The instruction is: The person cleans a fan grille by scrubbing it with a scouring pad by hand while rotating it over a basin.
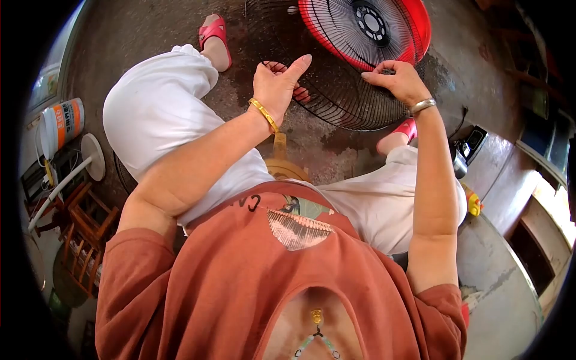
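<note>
A round black wire fan grille is tilted between my knees. My left hand grips it at the left, thumb raised and fingers curled; some fingertips show through the wires. My right hand is over the grille's right part, with thumb and fingers bent together in a pinch. Whatever it may hold is too small to make out. Just beyond, a red basin on the floor holds a second black grille with a round hub.
Beneath me is a wooden stool. At the left stand a white and orange bucket, a white pole with a round base and small wooden chairs. A dark appliance and a yellow toy duck are at the right. The floor looks wet.
</note>
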{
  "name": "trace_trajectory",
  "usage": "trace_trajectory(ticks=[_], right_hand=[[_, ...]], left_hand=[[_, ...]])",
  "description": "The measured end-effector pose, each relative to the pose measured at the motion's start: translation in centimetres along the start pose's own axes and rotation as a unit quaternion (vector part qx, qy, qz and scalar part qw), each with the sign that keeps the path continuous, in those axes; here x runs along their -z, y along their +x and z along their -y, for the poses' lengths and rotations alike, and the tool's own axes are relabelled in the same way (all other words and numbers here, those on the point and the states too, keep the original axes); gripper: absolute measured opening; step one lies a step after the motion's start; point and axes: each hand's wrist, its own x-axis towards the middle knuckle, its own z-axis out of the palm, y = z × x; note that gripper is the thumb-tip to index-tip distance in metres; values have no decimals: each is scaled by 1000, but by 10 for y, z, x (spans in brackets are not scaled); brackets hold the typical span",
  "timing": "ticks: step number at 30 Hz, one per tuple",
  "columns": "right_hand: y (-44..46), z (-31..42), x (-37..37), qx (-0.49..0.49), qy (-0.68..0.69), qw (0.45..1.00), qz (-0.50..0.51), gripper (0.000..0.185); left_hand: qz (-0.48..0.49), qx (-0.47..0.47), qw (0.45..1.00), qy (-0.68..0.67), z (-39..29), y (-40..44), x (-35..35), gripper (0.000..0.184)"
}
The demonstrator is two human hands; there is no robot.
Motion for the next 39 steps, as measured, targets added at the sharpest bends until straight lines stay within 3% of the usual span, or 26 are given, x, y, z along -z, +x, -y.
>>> trace_trajectory(ticks=[5, 11, 23, 35, 39], right_hand=[[-3, -10, 3, 6, 97, 995, 8, 22], [-3, -11, 0, 3, 71, 997, -10, 22], [-2, -12, -2, -36, 38, 998, 21, 26], [-10, -11, 1, 5, -31, 998, 50, 37], [-14, -14, -1, -20, 10, 997, 72, 35]], left_hand=[[6, 8, 1000, -13, -2, -1, -1, 49], [-1, 7, 1000, -2, -2, -4, -3, 50], [20, -112, 991, 66, 2, -4, -3, 52], [41, -89, 991, 91, 0, -4, -5, 59], [46, -97, 988, 112, -1, -5, -5, 59]])
